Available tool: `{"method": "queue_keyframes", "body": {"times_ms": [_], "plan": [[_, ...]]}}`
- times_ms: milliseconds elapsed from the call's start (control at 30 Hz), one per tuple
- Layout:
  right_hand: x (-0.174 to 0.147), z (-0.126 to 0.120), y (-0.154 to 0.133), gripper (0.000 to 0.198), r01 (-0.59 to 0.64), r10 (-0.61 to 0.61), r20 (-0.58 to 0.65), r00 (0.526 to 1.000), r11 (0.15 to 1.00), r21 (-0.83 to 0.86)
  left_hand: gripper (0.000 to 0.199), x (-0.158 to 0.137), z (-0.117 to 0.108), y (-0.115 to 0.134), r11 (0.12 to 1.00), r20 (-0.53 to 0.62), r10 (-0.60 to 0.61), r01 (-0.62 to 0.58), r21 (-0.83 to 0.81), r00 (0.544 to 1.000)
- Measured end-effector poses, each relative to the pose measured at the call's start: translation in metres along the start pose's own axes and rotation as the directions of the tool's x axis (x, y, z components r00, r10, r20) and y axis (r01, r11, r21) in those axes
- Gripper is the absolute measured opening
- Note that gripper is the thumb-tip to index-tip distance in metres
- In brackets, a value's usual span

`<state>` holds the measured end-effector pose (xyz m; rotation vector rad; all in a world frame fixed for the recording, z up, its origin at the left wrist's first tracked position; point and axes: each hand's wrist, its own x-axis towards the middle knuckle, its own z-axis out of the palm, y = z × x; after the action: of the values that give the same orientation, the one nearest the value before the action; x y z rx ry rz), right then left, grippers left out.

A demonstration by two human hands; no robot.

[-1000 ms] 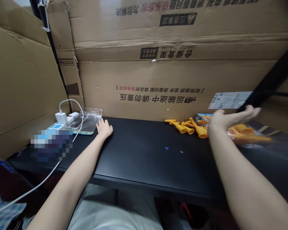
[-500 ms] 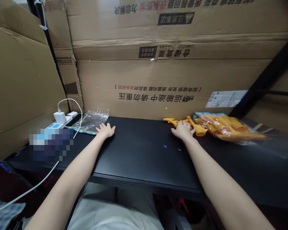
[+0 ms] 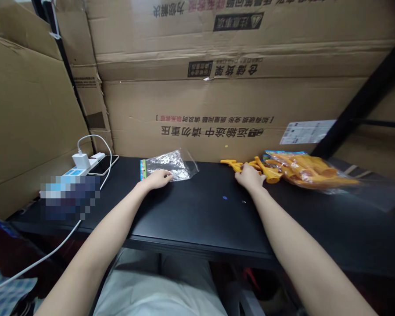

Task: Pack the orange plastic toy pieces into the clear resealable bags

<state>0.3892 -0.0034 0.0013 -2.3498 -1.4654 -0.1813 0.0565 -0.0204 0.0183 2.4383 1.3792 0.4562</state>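
My left hand (image 3: 158, 179) is closed on the near edge of a clear plastic bag (image 3: 181, 166), which lies on the black tabletop with a colourful header strip at its left end. Over at the back right, my right hand (image 3: 251, 177) curls over a small pile of orange plastic pieces (image 3: 231, 162), fingers bent down among them. One piece with a flared, horn-like end (image 3: 271, 175) lies just right of that hand. The right fingertips are partly hidden behind the hand.
A filled clear bag of orange pieces (image 3: 316, 171) lies at the right. On the left are a power strip (image 3: 75, 171) with a white charger (image 3: 80, 160), a phone (image 3: 103, 166) and a white cable (image 3: 62, 240). Cardboard (image 3: 197, 101) walls the back; small blue and white specks dot the table (image 3: 191, 215).
The clear bag has slid right, off the phone, along with my left hand, which has closed from spread fingers. My right hand stays at the orange pieces, its fingers more bent.
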Motion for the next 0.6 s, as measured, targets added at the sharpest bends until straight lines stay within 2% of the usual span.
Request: {"method": "queue_keyframes", "body": {"times_ms": [200, 400, 600], "plan": [[0.003, 0.001, -0.004, 0.039, -0.01, 0.008, 0.046, 0.999, 0.999, 0.045, 0.03, 0.002, 0.003, -0.007, 0.966, -0.21, -0.147, 0.186, 0.18, 0.967], [0.006, 0.006, -0.005, 0.04, -0.018, 0.006, 0.094, 0.996, 0.992, 0.124, 0.032, -0.001, 0.002, -0.009, 0.9, -0.268, -0.262, 0.335, 0.28, 0.927], [0.006, 0.008, -0.006, 0.037, 0.02, -0.026, 0.073, 0.997, 0.996, 0.087, 0.034, 0.001, -0.001, -0.014, 0.851, -0.316, -0.355, 0.444, 0.28, 0.88]]}}
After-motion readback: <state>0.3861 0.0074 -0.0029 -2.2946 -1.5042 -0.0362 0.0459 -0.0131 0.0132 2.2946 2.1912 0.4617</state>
